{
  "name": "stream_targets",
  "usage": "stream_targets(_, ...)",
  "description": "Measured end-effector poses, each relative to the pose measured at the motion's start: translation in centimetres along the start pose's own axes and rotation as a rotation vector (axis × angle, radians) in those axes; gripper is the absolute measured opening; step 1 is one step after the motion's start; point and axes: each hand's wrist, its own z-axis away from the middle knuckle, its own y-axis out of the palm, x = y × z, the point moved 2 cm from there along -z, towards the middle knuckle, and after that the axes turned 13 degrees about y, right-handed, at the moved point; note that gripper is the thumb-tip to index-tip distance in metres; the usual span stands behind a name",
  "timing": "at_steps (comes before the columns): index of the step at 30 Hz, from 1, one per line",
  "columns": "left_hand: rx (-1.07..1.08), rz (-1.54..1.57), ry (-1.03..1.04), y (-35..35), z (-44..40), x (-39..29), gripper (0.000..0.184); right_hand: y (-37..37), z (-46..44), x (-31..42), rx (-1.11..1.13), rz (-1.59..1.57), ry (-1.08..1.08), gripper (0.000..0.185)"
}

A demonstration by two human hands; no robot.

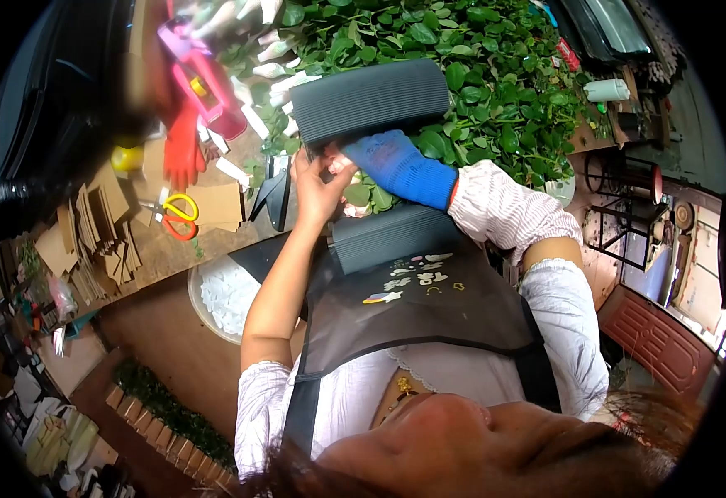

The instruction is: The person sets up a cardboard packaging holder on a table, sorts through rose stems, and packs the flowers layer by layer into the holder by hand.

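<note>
My bare left hand (318, 191) is bent at the fingers and pinches at pale pink rose heads (336, 159). My right hand (400, 168), in a blue knitted glove with a striped sleeve above it, closes on the same small bunch from the other side; its fingertips are partly hidden. Green leaves (370, 196) show below the two hands. A ribbed dark panel (370, 101) rises just beyond them, and a second ribbed dark panel (396, 236) lies nearer my apron (413, 290). To the left of my left hand is a black metal piece (273, 192).
A large heap of leafy rose stems (496, 75) covers the back of the table. Scissors (179, 217) with orange and yellow handles, a red glove (182, 153), a pink tape dispenser (205, 87) and cardboard pieces (102, 220) lie left. Below stands a tub (205, 311) of white pieces.
</note>
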Motion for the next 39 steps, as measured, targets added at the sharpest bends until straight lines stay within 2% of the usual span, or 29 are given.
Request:
stream_targets(1, 0.002, 0.018, -0.017, 0.1, 0.1, 0.1, 0.042, 0.3, -0.2, -0.1, 0.050, 0.017, 0.012, 0.024)
stream_targets(4, 0.009, 0.045, -0.035, 0.1, 0.1, 0.4, 0.040, 0.6, -0.5, -0.1, -0.052, -0.007, -0.022, 0.026)
stream_targets(7, 0.020, -0.115, 0.109, -0.7, -0.3, -1.3, 0.038, -3.4, 0.7, -2.4, -0.029, -0.436, -0.148, 0.029)
stream_targets(8, 0.007, -0.153, 0.095, -0.7, -0.1, -1.7, 0.037, -6.1, 1.9, -3.0, -0.148, -0.670, -0.101, 0.031)
stream_targets(9, -0.001, -0.130, 0.069, -0.5, 0.0, -1.5, 0.037, -7.3, 2.9, -4.2, -0.241, -0.824, 0.081, 0.032)
stream_targets(10, -0.003, -0.108, 0.044, -0.4, -0.1, -1.1, 0.037, -10.1, 3.8, -5.4, -0.375, -0.798, 0.193, 0.030)
stream_targets(11, -0.002, -0.090, 0.047, -0.3, -0.2, -0.9, 0.037, -11.4, 3.6, -7.4, -0.612, -0.729, 0.214, 0.030)
stream_targets(12, -0.002, -0.073, 0.050, -0.3, -0.2, -0.8, 0.038, -11.7, 3.3, -9.3, -0.684, -0.427, 0.422, 0.031)
stream_targets(15, -0.003, -0.042, 0.063, -0.3, -0.4, -1.3, 0.038, -8.1, 0.9, -14.3, -0.115, -0.318, 0.523, 0.033)
stream_targets(16, -0.001, -0.037, 0.075, -0.4, -0.4, -1.6, 0.039, -8.4, 1.9, -14.1, -0.111, -0.806, 0.301, 0.036)
stream_targets(19, -0.030, -0.097, 0.110, -0.5, -0.2, -2.8, 0.040, -11.0, 5.5, -15.3, -0.464, -1.035, 0.044, 0.040)
stream_targets(21, -0.024, -0.131, 0.118, -0.2, 0.1, -1.2, 0.047, -9.4, 8.8, -16.9, -0.108, -1.256, 0.145, 0.040)
stream_targets(23, -0.033, -0.075, 0.082, 0.6, 0.1, 1.0, 0.047, -9.5, 8.0, -13.5, 0.308, -1.357, 0.066, 0.044)
stream_targets(24, -0.016, -0.076, 0.101, 0.2, 0.2, -0.1, 0.047, -9.5, 7.7, -11.8, 0.513, -1.371, 0.048, 0.047)
stream_targets(25, 0.013, -0.077, 0.120, -0.4, 0.0, -1.6, 0.046, -8.4, 6.9, -10.6, 0.369, -1.070, 0.059, 0.054)
stream_targets(26, 0.084, -0.060, 0.153, -1.3, -0.2, -1.7, 0.046, -7.0, 6.5, -9.9, 0.350, -0.843, 0.101, 0.059)
stream_targets(27, 0.252, 0.018, 0.223, -2.7, -0.8, 1.0, 0.046, -5.3, 5.9, -9.2, 0.253, -0.560, -0.026, 0.069)
stream_targets(29, 0.506, -0.196, 0.071, -7.0, -1.8, -3.7, 0.033, -4.0, 5.6, -7.4, 0.249, -0.249, -0.114, 0.069)
stream_targets(30, 0.595, -0.505, 0.090, -7.7, -2.2, -6.0, 0.022, -3.4, 5.6, -6.4, 0.295, -0.116, -0.082, 0.068)
stream_targets(31, 0.680, -0.816, 0.107, -8.0, -2.5, -7.4, 0.020, -2.9, 5.7, -5.4, 0.340, 0.017, -0.050, 0.067)
stream_targets(32, 0.571, -0.745, 0.265, -7.3, -2.0, -9.6, 0.027, -2.5, 5.6, -4.7, 0.382, 0.152, -0.019, 0.065)
stream_targets(34, 0.552, -0.635, 0.527, -3.4, -1.4, -10.5, 0.029, -2.3, 5.2, -3.8, 0.414, 0.168, 0.011, 0.062)
stream_targets(35, 0.493, -0.526, 0.712, -1.7, -1.1, -10.2, 0.044, -2.3, 5.1, -3.6, 0.429, 0.179, 0.029, 0.061)
stream_targets(36, 0.529, -0.557, 0.793, -0.2, -0.5, -8.9, 0.068, -2.2, 5.1, -3.8, 0.431, 0.140, -0.011, 0.061)
stream_targets(37, 0.603, -0.553, 0.723, 0.5, -1.0, -7.8, 0.082, -2.1, 5.2, -4.4, 0.433, 0.104, -0.052, 0.061)
stream_targets(39, 0.579, -0.611, 0.757, 0.8, -1.2, -6.8, 0.083, -2.7, 5.7, -5.9, 0.433, -0.087, -0.123, 0.064)
